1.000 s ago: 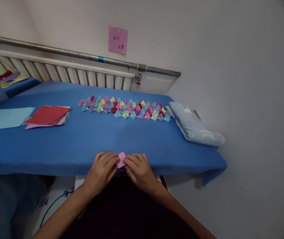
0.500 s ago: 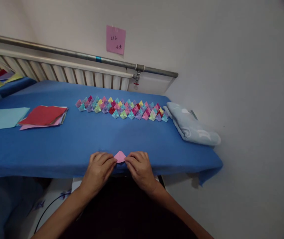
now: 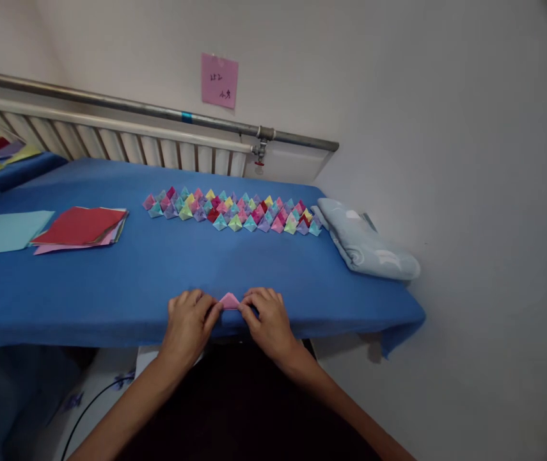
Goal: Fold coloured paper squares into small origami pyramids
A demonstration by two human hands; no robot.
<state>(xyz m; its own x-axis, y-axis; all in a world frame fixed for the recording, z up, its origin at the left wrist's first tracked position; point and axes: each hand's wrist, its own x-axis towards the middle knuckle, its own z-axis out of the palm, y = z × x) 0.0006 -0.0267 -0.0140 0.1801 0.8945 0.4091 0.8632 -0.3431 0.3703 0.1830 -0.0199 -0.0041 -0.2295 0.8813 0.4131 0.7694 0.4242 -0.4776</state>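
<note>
A small folded piece of pink paper (image 3: 229, 301), now a low triangle with its peak pointing away from me, lies near the front edge of the blue-covered table (image 3: 167, 262). My left hand (image 3: 191, 320) pinches its left corner between thumb and fingers. On the right corner, the thumb and fingers of my right hand (image 3: 267, 318) are closed in the same way. Beyond both hands stand rows of small folded paper pieces (image 3: 235, 210) in pink, blue, yellow, purple and red.
Stacked coloured paper (image 3: 81, 226), red on top, lies at the left beside light blue sheets (image 3: 7, 232). A folded pale blue blanket (image 3: 366, 240) rests at the right end. Behind the table are a radiator (image 3: 148, 150), a pipe with a valve, and a pink note (image 3: 219, 80) on the wall.
The pink paper went from a diamond-like shape to a flatter triangle with a straight near edge. Both hands still hold its corners. The view has shifted slightly.
</note>
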